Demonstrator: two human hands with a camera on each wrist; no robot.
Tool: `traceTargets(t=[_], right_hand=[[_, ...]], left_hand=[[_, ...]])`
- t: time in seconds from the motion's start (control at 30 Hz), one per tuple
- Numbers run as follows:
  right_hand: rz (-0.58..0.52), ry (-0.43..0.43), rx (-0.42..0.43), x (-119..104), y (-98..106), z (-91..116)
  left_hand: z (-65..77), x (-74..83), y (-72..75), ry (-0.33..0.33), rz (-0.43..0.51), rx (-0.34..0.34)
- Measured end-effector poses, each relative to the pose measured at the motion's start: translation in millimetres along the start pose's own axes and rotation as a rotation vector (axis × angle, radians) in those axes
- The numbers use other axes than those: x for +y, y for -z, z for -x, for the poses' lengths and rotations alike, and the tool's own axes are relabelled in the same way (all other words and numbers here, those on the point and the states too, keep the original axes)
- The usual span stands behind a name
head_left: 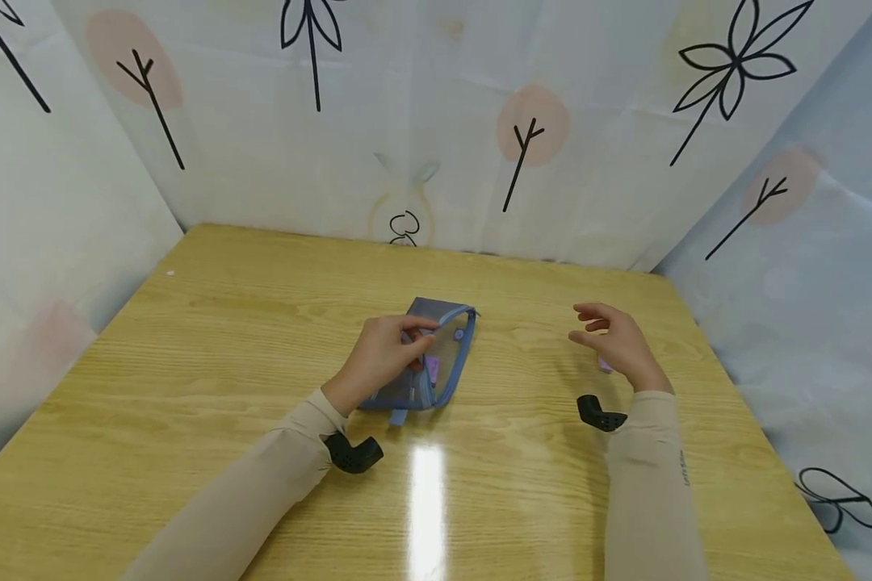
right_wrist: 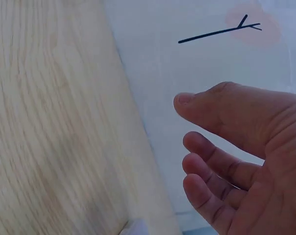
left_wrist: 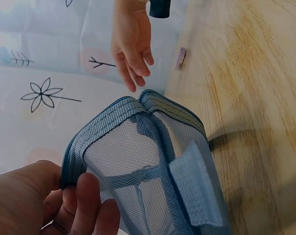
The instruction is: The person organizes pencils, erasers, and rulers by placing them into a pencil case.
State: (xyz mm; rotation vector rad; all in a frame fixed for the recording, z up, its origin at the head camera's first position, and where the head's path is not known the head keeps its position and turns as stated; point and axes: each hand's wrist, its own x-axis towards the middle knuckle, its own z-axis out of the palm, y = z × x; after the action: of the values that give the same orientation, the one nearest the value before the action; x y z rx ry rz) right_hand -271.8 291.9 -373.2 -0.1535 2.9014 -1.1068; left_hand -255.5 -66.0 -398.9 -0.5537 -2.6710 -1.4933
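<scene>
A blue mesh zipper pouch (head_left: 396, 395) lies on the table with its zipped side gaping. My left hand (head_left: 385, 351) pinches the pouch's edge between thumb and fingers, holding the mouth apart; the left wrist view shows the blue zipper rim (left_wrist: 106, 117) in that grip. Through the gap, a small purple piece (head_left: 433, 369) and another little purple thing (head_left: 459, 333) show inside. Off to the right, my right hand (head_left: 618, 343) hovers above the table, fingers loosely bent and holding nothing. Partly hidden beneath it is a small pinkish-purple block (head_left: 605, 365), whose kind I cannot tell.
The wooden table (head_left: 262, 282) meets a patterned cloth backdrop (head_left: 436, 145) at the back and both sides. Black wrist-worn devices (head_left: 356, 456) sit at both cuffs. A fabric tab (head_left: 398, 417) sticks out from the pouch's near end.
</scene>
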Motion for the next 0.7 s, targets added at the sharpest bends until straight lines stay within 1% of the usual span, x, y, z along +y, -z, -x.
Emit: traceTargets(t=[0.1,0.33,0.57,0.7], right_hand=[[0.039,-0.046,0.014,9.3,1.9,1.5],[0.061,-0.115,0.028,31.5,5.3,4.2],[0.089,-0.148,-0.038,53.4,6.7,5.7],[0.085,-0.166,-0.064,59.0,6.0,5.2]], left_hand=[[0.6,-0.4,0.0,-0.002,0.002,-0.001],[0.7,-0.7,-0.2,-0.002,0.003,-0.001],[0.9,0.1,0.2,0.000,-0.001,-0.005],[0.5,0.1,0.4,-0.004,-0.004,-0.003]])
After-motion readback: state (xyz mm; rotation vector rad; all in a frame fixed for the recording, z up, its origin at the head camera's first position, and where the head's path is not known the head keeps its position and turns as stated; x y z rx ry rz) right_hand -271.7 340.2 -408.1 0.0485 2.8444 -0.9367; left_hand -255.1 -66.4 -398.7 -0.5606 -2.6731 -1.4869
